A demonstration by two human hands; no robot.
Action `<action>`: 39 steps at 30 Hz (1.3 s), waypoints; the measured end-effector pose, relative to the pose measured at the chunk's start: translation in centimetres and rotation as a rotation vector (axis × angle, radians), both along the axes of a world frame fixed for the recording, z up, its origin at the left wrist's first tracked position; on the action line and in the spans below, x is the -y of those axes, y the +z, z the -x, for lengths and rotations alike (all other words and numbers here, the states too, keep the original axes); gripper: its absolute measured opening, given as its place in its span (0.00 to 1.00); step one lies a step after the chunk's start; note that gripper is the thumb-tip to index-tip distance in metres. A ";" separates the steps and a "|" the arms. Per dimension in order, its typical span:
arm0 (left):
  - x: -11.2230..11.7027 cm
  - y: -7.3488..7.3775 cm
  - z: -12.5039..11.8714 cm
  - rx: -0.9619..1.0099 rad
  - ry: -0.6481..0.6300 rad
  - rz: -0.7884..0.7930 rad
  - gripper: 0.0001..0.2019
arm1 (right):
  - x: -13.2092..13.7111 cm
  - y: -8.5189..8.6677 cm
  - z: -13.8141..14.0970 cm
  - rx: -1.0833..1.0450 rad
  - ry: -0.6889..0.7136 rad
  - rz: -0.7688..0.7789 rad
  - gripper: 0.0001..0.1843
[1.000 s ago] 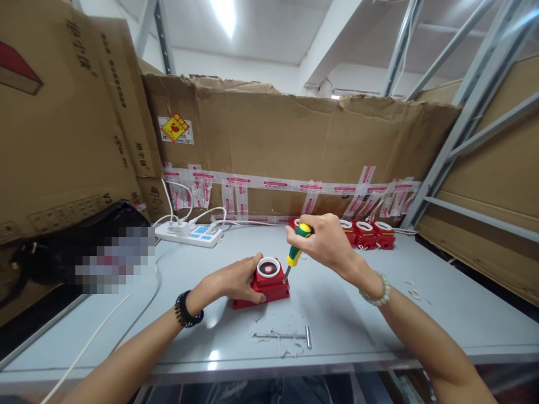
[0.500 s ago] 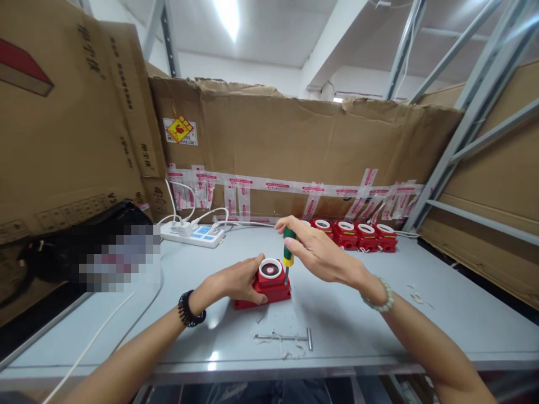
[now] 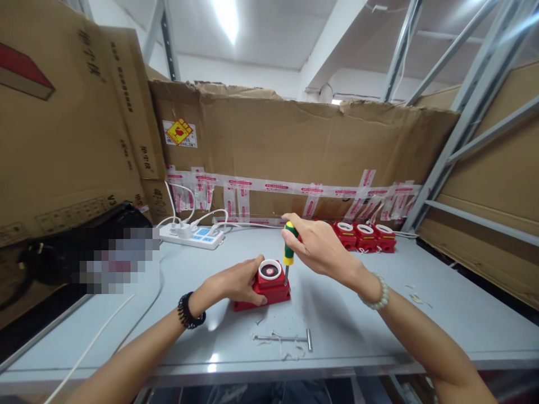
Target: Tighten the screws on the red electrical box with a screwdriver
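Observation:
A red box-shaped housing with a white ring round a dark top rests on the table in front of me. My left hand grips its left side, thumb along the front and fingers behind. In my right hand is a screwdriver with a green and yellow handle, held nearly upright. Its tip meets the right corner of the housing, where a screw head seems to sit. Just nearer me lie a loose screw and a metal T-shaped wrench among white scraps.
Several similar red housings stand in a row at the back right, partly behind my right hand. A white power strip with plugged cables is at the back left, near a black bag. A tall cardboard sheet borders the table's back.
My right hand has turned a little around the screwdriver, and the yellow handle end now shows. The tip stays on the same corner; my left hand and the housing keep their place.

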State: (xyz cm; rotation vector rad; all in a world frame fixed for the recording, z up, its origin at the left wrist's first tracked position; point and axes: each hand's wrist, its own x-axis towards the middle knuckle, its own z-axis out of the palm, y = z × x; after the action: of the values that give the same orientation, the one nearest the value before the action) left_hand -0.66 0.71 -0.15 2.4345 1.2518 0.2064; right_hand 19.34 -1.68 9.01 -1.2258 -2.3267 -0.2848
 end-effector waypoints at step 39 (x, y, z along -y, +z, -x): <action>0.1 0.0 -0.1 0.019 0.012 0.014 0.24 | 0.5 -1.2 -0.2 -0.139 0.086 0.013 0.22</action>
State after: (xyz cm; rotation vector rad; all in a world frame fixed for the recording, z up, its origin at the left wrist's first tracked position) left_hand -0.61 0.62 -0.11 2.4078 1.2558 0.2231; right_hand 19.54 -2.17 7.84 -1.1110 -2.2576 -0.1505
